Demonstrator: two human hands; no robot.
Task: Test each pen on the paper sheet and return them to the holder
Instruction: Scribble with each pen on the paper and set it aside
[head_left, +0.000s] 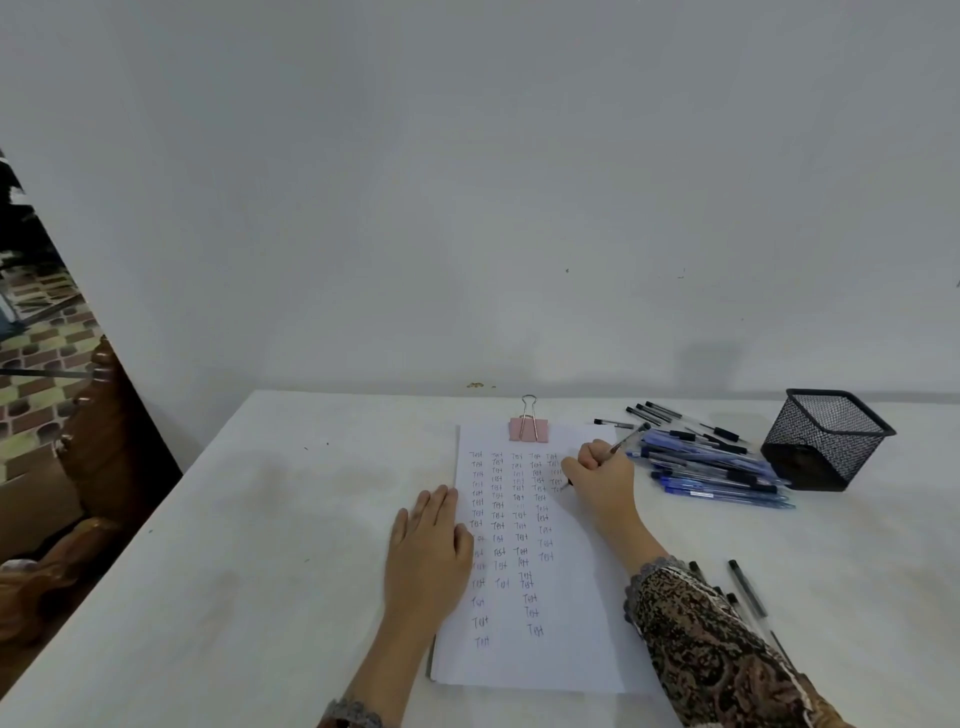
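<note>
**Pen in use at the upper right of the sheet**

- Pen (627, 439): one, dark, gripped in the curled fingers of the right hand (597, 475). Its long axis runs diagonally. The back end points up and right, away from the person. The tip end points down and left at the paper sheet (571, 603), and the fist hides where it meets the sheet.
- Left hand (428, 540): flat, fingers straight and together, pressing on the sheet's left edge.
- Paper sheet: one visible page, long axis running away from the person, with about five columns of the handwritten word "Test". One pink binder clip (529, 429) is fixed at the top edge.
- Holder (826, 441): one, black mesh, upright, to the right of the sheet.
- Loose pens (711, 474): a heap of blue and black ones between sheet and holder, lying mostly crosswise and too overlapped to count.
- Other pens (748, 588): at least two black ones beside the patterned right sleeve (701, 654), which partly covers them.
- Surface: white table (260, 519), set against a plain pale wall (467, 182).
- Far left: carved wooden furniture (98, 452) and a patterned floor (36, 358).
</note>
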